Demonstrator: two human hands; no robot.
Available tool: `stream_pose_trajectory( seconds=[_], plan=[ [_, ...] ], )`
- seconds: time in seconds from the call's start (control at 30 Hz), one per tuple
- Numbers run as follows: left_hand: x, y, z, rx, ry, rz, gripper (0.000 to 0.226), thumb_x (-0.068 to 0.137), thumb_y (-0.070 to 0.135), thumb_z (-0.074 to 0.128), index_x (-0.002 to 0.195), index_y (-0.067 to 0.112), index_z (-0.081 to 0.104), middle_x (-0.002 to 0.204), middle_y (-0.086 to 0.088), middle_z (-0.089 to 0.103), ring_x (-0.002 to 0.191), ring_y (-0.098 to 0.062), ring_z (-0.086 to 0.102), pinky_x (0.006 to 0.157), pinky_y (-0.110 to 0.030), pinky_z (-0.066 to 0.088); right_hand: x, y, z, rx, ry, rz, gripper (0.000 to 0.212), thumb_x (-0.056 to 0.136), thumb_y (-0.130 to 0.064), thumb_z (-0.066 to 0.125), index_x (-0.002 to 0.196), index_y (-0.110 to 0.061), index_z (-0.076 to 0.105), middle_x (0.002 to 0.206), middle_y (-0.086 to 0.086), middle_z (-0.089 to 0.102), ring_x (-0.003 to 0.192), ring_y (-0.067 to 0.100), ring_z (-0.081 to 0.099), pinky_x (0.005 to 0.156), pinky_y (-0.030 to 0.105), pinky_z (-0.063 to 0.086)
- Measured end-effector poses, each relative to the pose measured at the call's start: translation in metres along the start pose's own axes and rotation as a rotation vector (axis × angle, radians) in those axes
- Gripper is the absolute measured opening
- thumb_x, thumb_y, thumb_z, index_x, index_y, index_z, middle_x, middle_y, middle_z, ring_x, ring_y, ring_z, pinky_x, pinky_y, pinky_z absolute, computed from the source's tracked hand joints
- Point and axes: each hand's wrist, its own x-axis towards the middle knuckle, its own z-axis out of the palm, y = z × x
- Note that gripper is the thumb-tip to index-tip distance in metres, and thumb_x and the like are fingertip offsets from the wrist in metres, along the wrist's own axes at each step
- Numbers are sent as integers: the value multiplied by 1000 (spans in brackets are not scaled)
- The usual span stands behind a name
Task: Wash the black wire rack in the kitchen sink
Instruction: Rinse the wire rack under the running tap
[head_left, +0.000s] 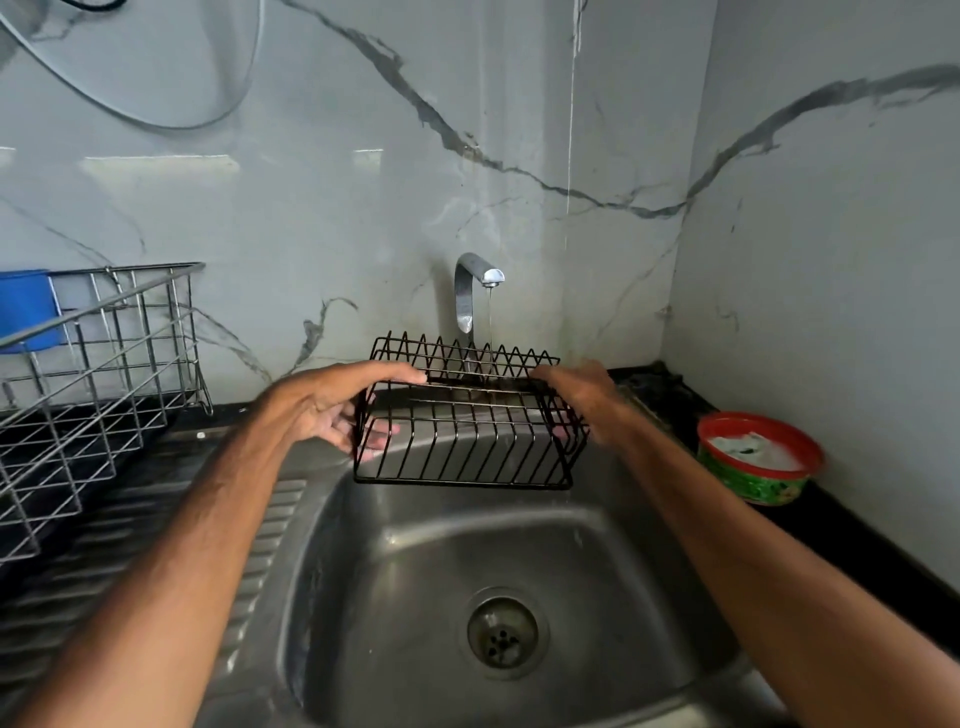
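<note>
Item: black wire rack, which I am holding over the back edge of the sink under the running tap, left hand gripping its left end, right hand its right end. Risk: wet wires may be getting slippery, so the rack could be dropping into the sink or spraying water onto the surface.
</note>
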Motion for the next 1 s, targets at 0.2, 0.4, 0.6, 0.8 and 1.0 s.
stream_pose_trajectory(
  seconds=[0.2,0.4,0.6,0.8,1.0],
  plan=[
    [0,4,9,-60,17,-34,97,73,60,77,150,20,34,131,-35,58,85,-42,76,66,-43,63,-7,-15,-8,-203,-41,-172,46,93,-50,57,108,-6,60,101,6,62,89,22,59,80,40,54],
    [5,-1,8,-30,66,-100,90,77,63,73,144,13,39,134,-32,55,84,-40,77,65,-43,64,-47,-30,20,-740,-274,-652,70,103,-64,17,118,-9,57,118,17,64,106,27,60,100,56,47],
    [13,-7,4,-30,30,-129,69,85,68,62,116,7,61,96,-14,66,69,-33,73,65,-41,60,-95,-47,60,-849,-470,-882,79,102,-66,13,154,-8,25,160,19,28,149,30,25,120,58,23],
    [17,-14,0,-120,-30,-128,81,84,69,61,136,7,52,112,-26,65,79,-39,73,58,-40,59,-107,-73,36,-889,-595,-740,82,96,-73,12,158,-20,23,164,10,26,151,25,23,121,50,20],
    [19,-19,0,-210,-34,-148,97,81,66,68,156,17,31,138,-36,49,86,-44,75,54,-41,59,-55,-51,-9,-955,-339,-507,105,77,-93,-2,104,-15,62,105,7,68,97,22,63,105,56,41]
  ],
)
